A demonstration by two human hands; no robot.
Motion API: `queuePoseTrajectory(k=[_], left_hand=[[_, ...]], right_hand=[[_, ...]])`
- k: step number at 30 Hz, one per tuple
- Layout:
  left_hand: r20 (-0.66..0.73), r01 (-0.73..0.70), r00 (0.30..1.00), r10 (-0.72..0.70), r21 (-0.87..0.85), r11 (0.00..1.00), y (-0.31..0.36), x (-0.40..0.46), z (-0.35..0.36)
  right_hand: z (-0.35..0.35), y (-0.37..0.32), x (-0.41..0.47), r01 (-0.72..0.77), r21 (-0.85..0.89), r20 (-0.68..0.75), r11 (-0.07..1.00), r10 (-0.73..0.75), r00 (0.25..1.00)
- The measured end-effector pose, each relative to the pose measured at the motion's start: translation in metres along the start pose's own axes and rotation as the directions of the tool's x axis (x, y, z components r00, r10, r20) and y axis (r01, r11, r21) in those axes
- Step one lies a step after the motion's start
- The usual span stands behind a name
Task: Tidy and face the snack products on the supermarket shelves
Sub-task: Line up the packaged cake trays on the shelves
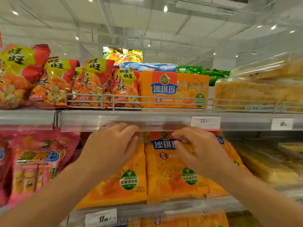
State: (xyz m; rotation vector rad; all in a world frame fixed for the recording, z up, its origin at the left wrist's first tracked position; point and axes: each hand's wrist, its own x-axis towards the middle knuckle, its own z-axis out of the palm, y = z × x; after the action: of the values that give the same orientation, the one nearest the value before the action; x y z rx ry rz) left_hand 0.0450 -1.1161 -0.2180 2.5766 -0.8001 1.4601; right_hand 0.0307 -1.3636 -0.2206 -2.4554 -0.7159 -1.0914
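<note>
**Both hands on the orange packs, middle shelf**

The fingers (129, 130) of the left hand (111, 148) curl over the top edge of the left orange pack (118, 182), gripping it just under the upper shelf's lip. The right hand (200, 149) has its fingers bent and spread against the top of the middle orange pack (170, 174); whether they actually pinch it cannot be told.

Three orange packs stand side by side on the middle shelf (164, 207), the third (229, 153) showing only as a sliver at 3 o'clock of the right hand. At 9 o'clock of the left hand hangs one pink snack bag (39, 161).

At 12 o'clock, on the upper shelf (147, 120) behind a wire rail (164, 99), sit four red-and-yellow snack bags (54, 82) in a row, then one orange box-shaped pack (173, 89), then blurred clear-wrapped yellow cakes (259, 92). A blue bag (147, 66) and green bags (205, 72) lie behind them.

Two price tags are readable: one on the upper shelf (205, 122), one at 6 o'clock (100, 217).
</note>
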Motion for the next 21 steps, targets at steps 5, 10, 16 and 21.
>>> queuePoseTrajectory(k=[5,10,16,21], left_hand=[[-0.134,-0.157,0.974,0.183,0.183,0.971,0.001,0.093,-0.006],[-0.011,0.069,0.998,-0.068,0.155,0.985,-0.005,0.130,0.020],[-0.068,0.151,0.987,-0.143,0.140,0.978,-0.007,0.128,0.029],[-0.022,0.214,0.977,-0.213,0.150,0.965,-0.006,0.131,0.028]], right_hand=[[-0.065,0.006,0.076,0.153,-0.094,-0.183,0.984,-0.168,0.969],[-0.069,0.050,0.153,0.040,-0.315,-0.038,0.948,-0.055,0.998],[-0.044,0.086,0.206,0.014,-0.384,0.136,0.923,0.042,0.990],[-0.029,0.104,0.220,-0.011,-0.331,0.192,0.944,0.078,0.978]])
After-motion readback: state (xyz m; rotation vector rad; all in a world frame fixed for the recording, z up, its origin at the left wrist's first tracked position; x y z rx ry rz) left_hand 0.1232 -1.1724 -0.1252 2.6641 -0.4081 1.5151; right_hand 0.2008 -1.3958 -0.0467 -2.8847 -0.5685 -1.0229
